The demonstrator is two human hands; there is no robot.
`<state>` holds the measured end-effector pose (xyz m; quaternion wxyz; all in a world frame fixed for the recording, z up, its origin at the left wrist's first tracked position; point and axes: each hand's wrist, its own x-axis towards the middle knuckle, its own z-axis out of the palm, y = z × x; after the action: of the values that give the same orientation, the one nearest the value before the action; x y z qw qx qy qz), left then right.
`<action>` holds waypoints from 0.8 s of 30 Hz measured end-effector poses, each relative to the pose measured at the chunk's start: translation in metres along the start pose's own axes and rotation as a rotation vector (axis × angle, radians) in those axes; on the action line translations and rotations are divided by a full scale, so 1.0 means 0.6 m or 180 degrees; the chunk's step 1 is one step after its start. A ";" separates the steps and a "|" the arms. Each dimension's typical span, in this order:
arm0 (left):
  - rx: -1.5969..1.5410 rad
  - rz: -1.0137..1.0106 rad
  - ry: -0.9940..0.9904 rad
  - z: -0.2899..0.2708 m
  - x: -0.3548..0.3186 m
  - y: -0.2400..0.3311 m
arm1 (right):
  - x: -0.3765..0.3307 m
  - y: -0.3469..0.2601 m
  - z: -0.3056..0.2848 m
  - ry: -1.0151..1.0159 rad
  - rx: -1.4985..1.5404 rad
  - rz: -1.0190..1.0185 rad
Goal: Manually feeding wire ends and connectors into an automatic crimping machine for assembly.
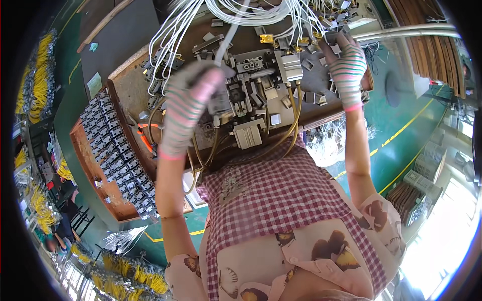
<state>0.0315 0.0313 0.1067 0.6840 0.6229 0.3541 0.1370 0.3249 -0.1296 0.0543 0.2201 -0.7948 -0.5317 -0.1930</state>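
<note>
While the white wires (246,19) hang in loose loops over the far side of the workbench (129,70), the metal fixture (249,65) sits below them near the front edge, a grey cluster of blocks, bolts and silver cylinders with brownish hoses (297,111). Small yellow metal ends show on some wires. The hands, both in striped gloves, are well apart: the left hand (190,100) is blurred over the fixture's left side, the right hand (346,67) reaches to the wire ends at the right; whether either grips anything I cannot tell. The bench top is brown and worn, above a green floor (396,150) with yellow lines. Metal clips (316,98) lie scattered near the right hand. Orange-handled pliers (144,136) lie at left, beside a wooden tray (108,198) of small metal blocks. The left hand hides part of the fixture, and a pale bar (231,40) crosses the wires.
</note>
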 end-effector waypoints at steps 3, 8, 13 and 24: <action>0.1430 0.0847 0.1301 -0.113 -0.003 0.011 | -0.008 -0.056 -0.058 -0.1309 0.3561 0.1909; 0.3251 0.1652 0.2155 -0.296 -0.022 -0.057 | -0.042 -0.092 -0.130 -0.0824 0.3015 0.0834; 0.4042 0.0109 0.3954 -0.440 -0.252 -0.212 | -0.067 -0.066 -0.110 -0.1527 0.1000 0.0044; 0.0667 -0.0377 0.3766 -0.607 -0.440 -0.553 | -0.073 -0.007 -0.066 -0.1577 0.2498 0.0905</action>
<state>-0.4793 0.0786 -0.1156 0.3123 0.4843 0.7202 0.3864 0.3025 -0.1833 0.0642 0.3942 -0.7386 -0.4869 0.2491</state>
